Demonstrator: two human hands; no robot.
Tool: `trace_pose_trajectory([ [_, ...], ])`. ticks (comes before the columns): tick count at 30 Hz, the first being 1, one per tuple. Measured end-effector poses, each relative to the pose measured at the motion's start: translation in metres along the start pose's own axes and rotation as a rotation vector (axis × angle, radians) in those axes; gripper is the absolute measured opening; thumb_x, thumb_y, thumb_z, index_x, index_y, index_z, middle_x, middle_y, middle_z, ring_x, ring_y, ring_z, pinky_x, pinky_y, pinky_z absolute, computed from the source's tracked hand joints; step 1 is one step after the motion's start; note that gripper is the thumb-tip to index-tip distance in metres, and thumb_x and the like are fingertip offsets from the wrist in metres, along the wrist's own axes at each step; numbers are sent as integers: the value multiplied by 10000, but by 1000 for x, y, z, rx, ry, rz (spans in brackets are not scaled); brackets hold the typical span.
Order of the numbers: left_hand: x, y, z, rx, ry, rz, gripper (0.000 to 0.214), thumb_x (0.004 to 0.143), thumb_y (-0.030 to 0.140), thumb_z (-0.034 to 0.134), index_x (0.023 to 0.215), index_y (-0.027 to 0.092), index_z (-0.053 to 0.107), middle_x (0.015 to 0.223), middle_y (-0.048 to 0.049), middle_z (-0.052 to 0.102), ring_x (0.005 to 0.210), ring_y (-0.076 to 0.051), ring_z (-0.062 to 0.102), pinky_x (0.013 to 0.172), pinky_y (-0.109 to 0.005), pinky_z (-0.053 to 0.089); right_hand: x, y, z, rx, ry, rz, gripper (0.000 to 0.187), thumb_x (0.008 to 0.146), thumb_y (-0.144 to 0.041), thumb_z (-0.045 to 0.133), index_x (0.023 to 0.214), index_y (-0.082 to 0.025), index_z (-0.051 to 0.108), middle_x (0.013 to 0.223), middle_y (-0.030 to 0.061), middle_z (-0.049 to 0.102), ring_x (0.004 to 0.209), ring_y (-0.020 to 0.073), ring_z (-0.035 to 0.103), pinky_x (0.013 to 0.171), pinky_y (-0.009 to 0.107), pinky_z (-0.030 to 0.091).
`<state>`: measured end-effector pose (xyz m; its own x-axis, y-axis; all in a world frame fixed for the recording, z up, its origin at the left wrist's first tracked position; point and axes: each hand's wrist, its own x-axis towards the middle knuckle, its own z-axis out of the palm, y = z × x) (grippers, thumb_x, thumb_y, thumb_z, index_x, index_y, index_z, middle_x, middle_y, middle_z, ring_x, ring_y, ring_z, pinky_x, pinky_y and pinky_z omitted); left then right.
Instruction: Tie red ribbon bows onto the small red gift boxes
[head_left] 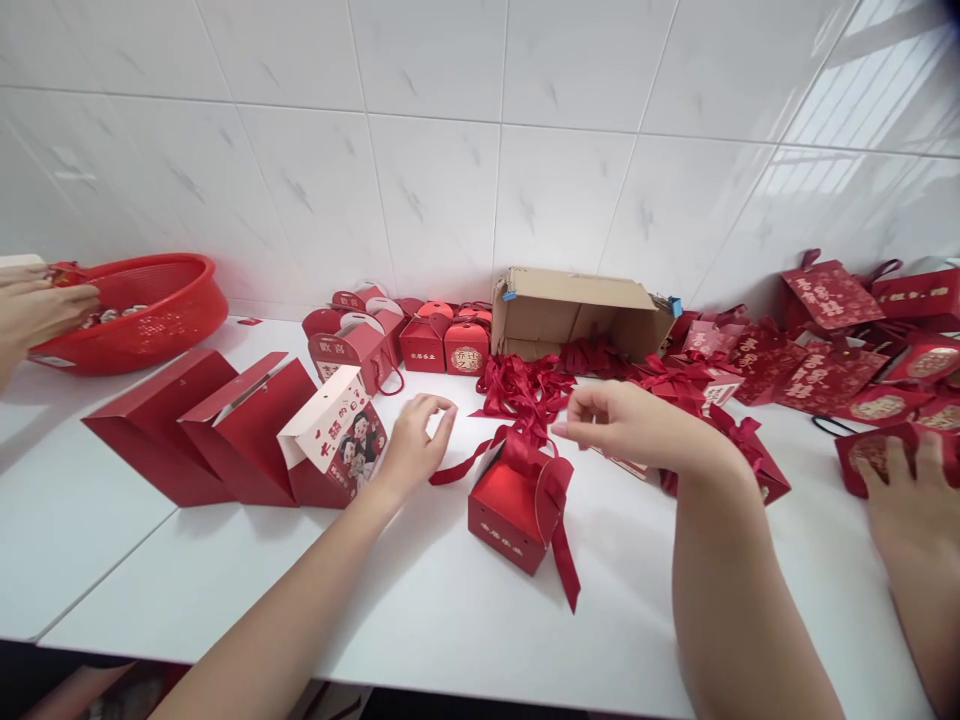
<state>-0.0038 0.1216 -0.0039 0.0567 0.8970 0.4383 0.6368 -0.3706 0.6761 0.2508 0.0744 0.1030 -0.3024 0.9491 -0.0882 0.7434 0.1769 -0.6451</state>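
Note:
A small red gift box (510,515) with a dark red ribbon (559,540) tied over its top stands on the white table (450,610) between my hands. My left hand (416,440) hovers just left of the box with its fingers curled in and nothing visible in them; a ribbon tail lies below it. On the other side, my right hand (626,425) is held above and right of the box, fingertips pinched together close to the ribbon's knot. Whether it grips the ribbon I cannot tell.
Flat red bags (195,425) and a printed carton (337,440) lie at left. Finished red boxes (424,340), a ribbon pile (525,385) and an open cardboard box (577,310) line the tiled wall. Other people's hands touch a red basket (161,310) and red packaging (874,450).

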Motion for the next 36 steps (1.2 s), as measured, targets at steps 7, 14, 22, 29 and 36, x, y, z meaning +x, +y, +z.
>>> trace_pose_trajectory([
  [7,-21,33,16,-546,-456,-26,263,829,453,517,822,192,487,792,4,510,715,-130,499,628,-229,439,-2,11,16,-97,-207,83,354,689,-548,672,703,-214,556,709,45,624,551,160,547,411,256,348],
  [14,-34,38,-7,-457,-643,-63,258,804,442,562,785,200,476,731,20,484,646,-118,462,549,-210,395,-17,33,43,61,-124,-2,330,728,-493,652,783,-218,478,808,29,635,686,170,575,556,262,399],
  [22,-55,9,-36,-333,-633,-156,417,826,528,491,590,186,520,563,28,411,530,-113,374,501,-219,314,-31,57,70,444,-157,12,419,730,-573,644,773,-192,473,582,-60,429,571,109,483,541,229,332],
  [29,-61,-8,-58,-313,-454,-293,490,748,580,558,507,196,371,511,45,298,471,-97,249,427,-226,211,-41,79,65,624,-54,59,520,792,-629,536,596,-198,319,524,-83,235,467,59,168,466,239,108],
  [36,-59,-15,-63,-212,-400,-317,495,702,549,597,495,192,323,500,55,263,478,-85,228,441,-220,188,-44,97,64,608,27,63,525,725,-600,626,546,-190,352,483,-83,231,460,55,153,458,242,93],
])
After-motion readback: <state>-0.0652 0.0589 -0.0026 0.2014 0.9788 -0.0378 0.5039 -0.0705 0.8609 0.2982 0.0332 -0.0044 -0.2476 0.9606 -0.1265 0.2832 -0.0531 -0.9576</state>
